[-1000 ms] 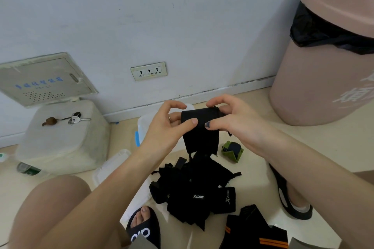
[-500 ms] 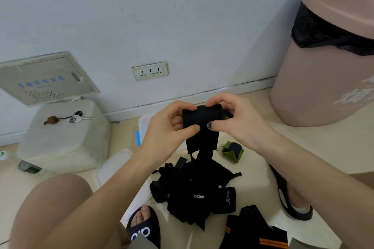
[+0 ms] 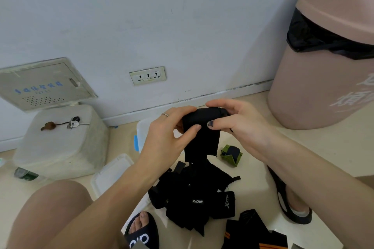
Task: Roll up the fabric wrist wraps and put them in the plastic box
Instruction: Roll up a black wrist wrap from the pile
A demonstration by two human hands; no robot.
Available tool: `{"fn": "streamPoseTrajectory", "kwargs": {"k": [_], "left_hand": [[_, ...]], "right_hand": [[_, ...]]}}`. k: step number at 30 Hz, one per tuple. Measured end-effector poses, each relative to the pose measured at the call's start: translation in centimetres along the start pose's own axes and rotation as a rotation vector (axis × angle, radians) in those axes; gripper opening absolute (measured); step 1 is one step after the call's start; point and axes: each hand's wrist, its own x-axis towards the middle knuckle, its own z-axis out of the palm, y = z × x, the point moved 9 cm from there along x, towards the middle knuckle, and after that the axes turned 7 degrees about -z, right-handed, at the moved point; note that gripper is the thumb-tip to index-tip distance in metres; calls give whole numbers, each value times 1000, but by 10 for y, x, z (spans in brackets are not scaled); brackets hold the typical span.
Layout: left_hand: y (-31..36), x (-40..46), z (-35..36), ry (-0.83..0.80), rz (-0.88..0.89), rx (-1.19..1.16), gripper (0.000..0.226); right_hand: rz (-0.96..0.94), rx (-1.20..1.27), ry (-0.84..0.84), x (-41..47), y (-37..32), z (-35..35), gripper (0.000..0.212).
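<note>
Both hands hold a black wrist wrap [image 3: 202, 127] in the air above the floor. Its top is wound into a roll and its loose tail hangs down. My left hand [image 3: 170, 133] pinches the roll's left end with thumb and fingers. My right hand [image 3: 236, 121] curls over the right end, thumb on the front. Below lies a heap of black wraps [image 3: 194, 196], and a rolled green-edged wrap [image 3: 230, 153] sits to its right. The clear plastic box [image 3: 141, 129] stands behind my left hand, mostly hidden.
A pink bin [image 3: 327, 79] with a black liner stands at the right. A white container [image 3: 58, 141] with keys on top sits at the left by the wall. A clear lid [image 3: 109, 174] lies on the floor. Black-and-orange wraps [image 3: 255, 232] lie near my sandalled feet.
The roll has grown thicker and the hanging tail has drawn up shorter as both hands turned it. The hands stayed at about the same place.
</note>
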Motion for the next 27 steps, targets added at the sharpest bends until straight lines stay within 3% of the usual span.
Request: {"fn": "streamPoseTrajectory", "kwargs": {"k": [12, 22, 27], "left_hand": [[-10, 0, 18, -69, -1, 306, 55], [1, 3, 8, 9, 146, 427, 31], [1, 6, 0, 29, 93, 404, 28]], "right_hand": [[35, -69, -55, -4, 7, 7, 48], [-28, -170, -89, 2, 3, 6, 37], [-142, -262, -122, 3, -5, 12, 19]]}}
